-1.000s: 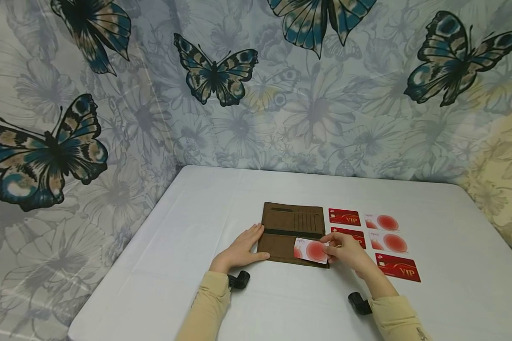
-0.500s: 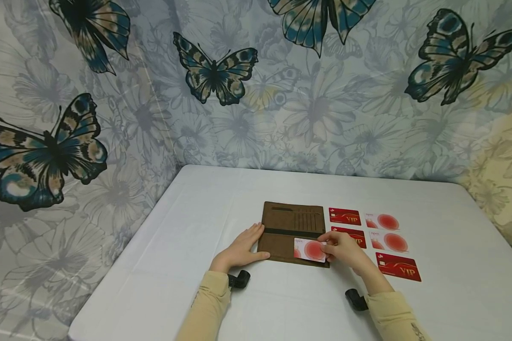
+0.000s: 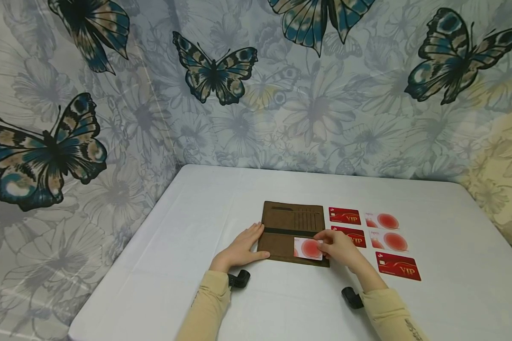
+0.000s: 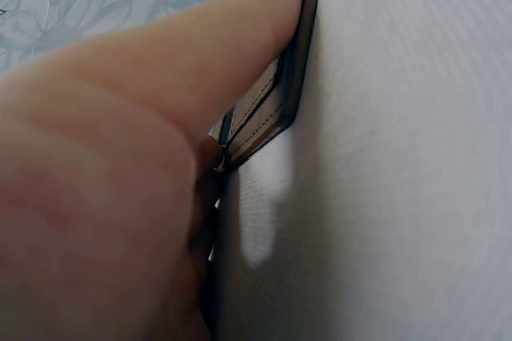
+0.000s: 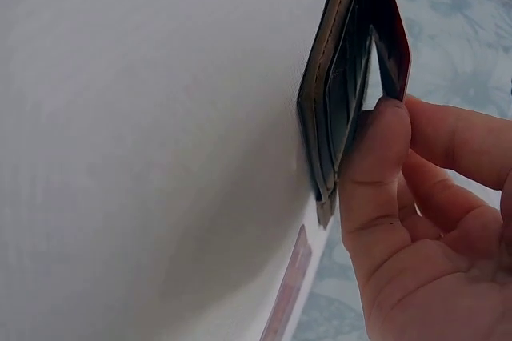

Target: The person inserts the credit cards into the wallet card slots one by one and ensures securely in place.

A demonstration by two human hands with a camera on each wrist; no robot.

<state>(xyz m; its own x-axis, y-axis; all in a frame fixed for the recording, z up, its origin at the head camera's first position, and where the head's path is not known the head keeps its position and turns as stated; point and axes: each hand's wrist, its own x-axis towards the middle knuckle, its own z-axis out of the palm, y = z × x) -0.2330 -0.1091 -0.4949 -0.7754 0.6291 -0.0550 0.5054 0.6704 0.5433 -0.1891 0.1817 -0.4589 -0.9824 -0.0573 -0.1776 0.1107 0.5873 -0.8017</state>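
Note:
On the table lies an opened brown wallet [image 3: 290,219], its card slots showing in the far half. My left hand [image 3: 240,250] rests at the wallet's left edge, fingers extended, thumb on the near corner; the left wrist view shows that thumb [image 4: 232,37] lying on the layered edge. My right hand [image 3: 340,248] pinches the right end of a white card with a red circle [image 3: 308,248], over the wallet's near half. Between thumb and index finger of the right hand [image 5: 416,189], the card [image 5: 393,45] stands tilted off the wallet [image 5: 324,93] in the right wrist view.
Right of the wallet lie red VIP cards [image 3: 344,216] and white cards with red circles [image 3: 389,240], spread in rows on the white table [image 3: 187,213]. One VIP card [image 3: 398,266] lies nearest the right forearm. Butterfly-patterned cloth [image 3: 315,113] hangs behind the table.
My right hand has shifted slightly left with the pinched card. The card's visible left edge stays in place while its right end moves left, so less of it shows. My left hand holds still.

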